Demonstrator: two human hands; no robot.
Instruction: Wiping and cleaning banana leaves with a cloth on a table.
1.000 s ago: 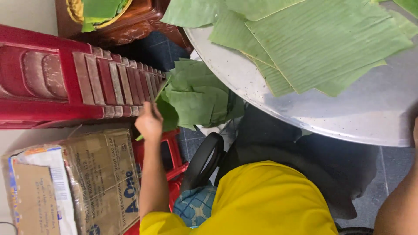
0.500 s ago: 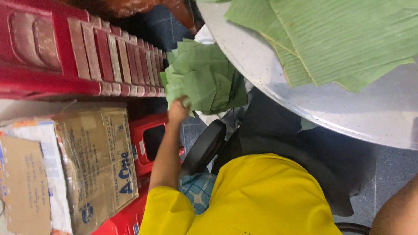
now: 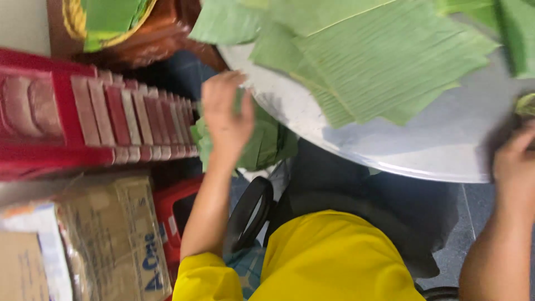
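Observation:
My left hand (image 3: 225, 114) is raised beside the rim of the round grey table (image 3: 423, 150), fingers spread and nothing in them. Just behind and below it lies a heap of folded green leaves (image 3: 267, 147), next to the stacked red plastic stools (image 3: 95, 117). Large banana leaves (image 3: 379, 67) are spread over the table top. My right hand (image 3: 515, 164) rests at the table's right edge, blurred, close to a small green leaf piece (image 3: 526, 103). I wear a yellow shirt (image 3: 334, 262).
Cardboard boxes (image 3: 106, 239) are stacked at the lower left, with a red box (image 3: 178, 212) beside them. A black chair armrest (image 3: 248, 214) sits under my left arm. A wooden piece with a yellow basket of leaves (image 3: 106, 19) is at the top left.
My left hand has lifted off the folded leaf heap and risen to the table rim. My right hand has come up to the table's right edge. The view has shifted.

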